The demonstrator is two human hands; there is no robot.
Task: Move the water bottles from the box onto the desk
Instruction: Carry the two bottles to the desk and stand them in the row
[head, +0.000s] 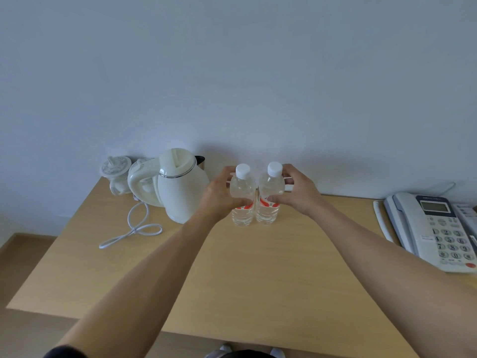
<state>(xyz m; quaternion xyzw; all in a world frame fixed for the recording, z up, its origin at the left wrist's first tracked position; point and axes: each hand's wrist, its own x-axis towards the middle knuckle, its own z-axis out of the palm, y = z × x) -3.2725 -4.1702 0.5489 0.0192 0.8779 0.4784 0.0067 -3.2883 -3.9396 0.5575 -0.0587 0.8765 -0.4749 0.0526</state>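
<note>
Two clear plastic water bottles stand upright and touching on the counter (258, 275), a smooth, pale wood-grain slab set against a plain white wall (232, 73). Each is ribbed near its base, carries a red and white label band and a white screw cap. The left hand (219, 200) wraps the left bottle (242, 200) around its shoulder and label, thumb at the front and fingertips behind the neck. The right hand (296, 192) holds the right bottle (268, 195) the same way. Both bottle bases appear to rest on the counter.

Just left of the bottles, close to the left hand's knuckles, stands a glossy cream electric kettle (180, 184), rounded, with a metal band below its lid and a looped handle. Its white cord (134, 228) lies coiled on the counter in front of the kettle. Behind the kettle sits a lidded white ceramic cup (116, 174) with a faint pattern. Well to the right of the bottles, a grey-white desk telephone (436, 228) with keypad and small screen lies near the counter's right edge.

Between the bottles and the counter's near edge the surface lies bare, crossed only by the two forearms. The left edge falls away to the floor (23, 254).
</note>
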